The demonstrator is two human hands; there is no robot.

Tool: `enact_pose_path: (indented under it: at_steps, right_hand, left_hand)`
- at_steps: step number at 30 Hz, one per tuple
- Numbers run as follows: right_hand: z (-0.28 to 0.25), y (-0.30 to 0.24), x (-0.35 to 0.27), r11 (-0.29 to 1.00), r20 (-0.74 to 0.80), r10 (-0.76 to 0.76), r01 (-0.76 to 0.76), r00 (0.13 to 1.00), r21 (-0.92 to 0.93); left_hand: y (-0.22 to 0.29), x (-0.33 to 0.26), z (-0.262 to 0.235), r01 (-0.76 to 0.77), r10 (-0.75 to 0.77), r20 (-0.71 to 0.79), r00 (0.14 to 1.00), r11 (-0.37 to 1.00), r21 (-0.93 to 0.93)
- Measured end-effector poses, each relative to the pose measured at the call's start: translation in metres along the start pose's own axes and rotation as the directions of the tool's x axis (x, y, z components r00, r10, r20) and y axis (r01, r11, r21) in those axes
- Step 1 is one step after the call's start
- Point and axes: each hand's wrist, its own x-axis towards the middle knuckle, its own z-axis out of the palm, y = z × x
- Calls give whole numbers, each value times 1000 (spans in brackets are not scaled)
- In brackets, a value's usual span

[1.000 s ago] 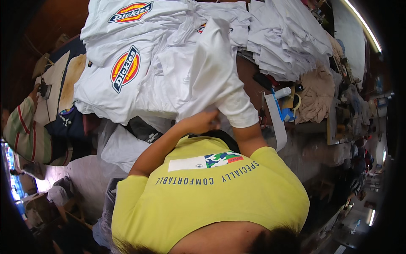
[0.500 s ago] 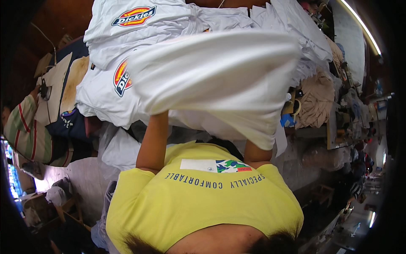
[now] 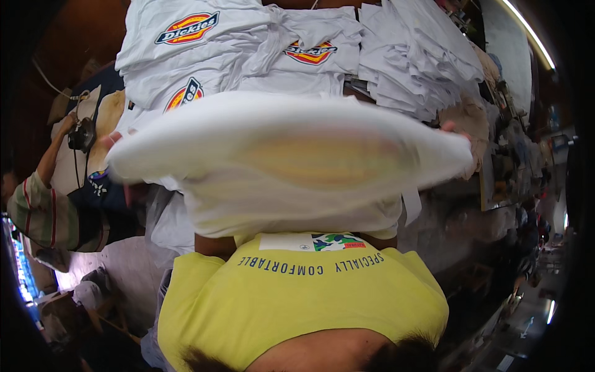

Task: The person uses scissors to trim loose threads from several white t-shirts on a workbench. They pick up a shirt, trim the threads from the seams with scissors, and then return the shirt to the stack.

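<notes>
A white T-shirt is stretched wide in front of my chest, blurred by motion, with a printed patch showing faintly on it. At its left end, my left hand grips the cloth; only some blurred fingers show. Fingertips of my right hand curl over the cloth at the opposite end. Both forearms disappear beneath the shirt, which covers most of each hand. Just beyond lies a pile of white printed T-shirts.
More white shirts are stacked at the back right, near beige cloth. At the left, another person in a striped sleeve has a hand at a dark iron on a pale board. White cloth in clear plastic lies below.
The T-shirt has come down nearer my chest and spread wider. My hands have moved apart, and fingers now show at both ends. The other person's arm has reached forward to the iron.
</notes>
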Motion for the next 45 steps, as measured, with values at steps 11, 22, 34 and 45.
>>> enact_pose_path:
  at_steps: [11,22,34,45]
  right_hand:
    - [71,26,-7,919,451,142,52,881,-391]
    - [34,3,23,883,429,-63,-150,901,445]
    - [-43,-18,138,976,-227,-220,214,949,-51]
    - [-6,161,11,744,56,302,-198,952,-638]
  left_hand:
    - [49,-39,57,-153,-882,439,-173,465,872]
    - [77,-12,-9,244,-265,328,907,964,105]
    - [157,157,-13,-148,19,258,966,857,494]
    - [-76,33,-57,-429,75,436,897,389,815]
